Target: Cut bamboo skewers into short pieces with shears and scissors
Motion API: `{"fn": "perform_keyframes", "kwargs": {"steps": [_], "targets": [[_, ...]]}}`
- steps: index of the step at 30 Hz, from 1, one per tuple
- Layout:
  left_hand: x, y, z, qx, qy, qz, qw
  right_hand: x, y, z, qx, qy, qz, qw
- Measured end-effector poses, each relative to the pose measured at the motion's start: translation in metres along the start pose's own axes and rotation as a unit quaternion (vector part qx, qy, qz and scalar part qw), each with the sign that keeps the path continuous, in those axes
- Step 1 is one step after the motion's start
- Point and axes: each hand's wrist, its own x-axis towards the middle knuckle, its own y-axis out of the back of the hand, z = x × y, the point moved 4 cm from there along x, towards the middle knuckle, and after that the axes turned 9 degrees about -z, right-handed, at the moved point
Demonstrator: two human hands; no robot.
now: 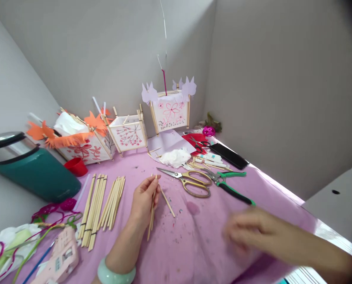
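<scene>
Pinched between the fingertips of my left hand (pixel 143 195) are a few thin wooden sticks (pixel 151 225), held roughly upright over the pink cloth. Another thin stick (pixel 168 204) slants down to the cloth just right of those fingers. My right hand (pixel 248 230) is smeared by motion on the right side, so I cannot make out its fingers or anything in them. Gold-handled scissors (pixel 176 174) lie beyond my left hand. Green-and-black pliers (pixel 236 194) rest beside them, nearest to my right hand. Left of my left hand are tied stick bundles (pixel 95 213) and a loose stick pile (pixel 113 203).
Decorated paper-and-stick lanterns (pixel 171 114) stand along the wall. A teal tumbler (pixel 40 173) leans at left, near a red cup (pixel 76 167) and a pink glue gun (pixel 60 256). Crumpled white tissue (pixel 176 157), markers (pixel 209 161) and a black phone (pixel 229 156) lie farther back.
</scene>
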Motion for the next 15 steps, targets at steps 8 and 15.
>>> {"fn": "perform_keyframes", "kwargs": {"steps": [8, 15], "targets": [[0.002, 0.005, -0.003, -0.025, 0.024, -0.003, 0.999, 0.131, -0.007, -0.020, -0.523, 0.048, 0.078, 0.848], [0.010, 0.009, -0.007, -0.087, 0.035, -0.002, 0.996, 0.147, 0.024, -0.019, -0.276, 0.047, -0.017, 0.960]]}}
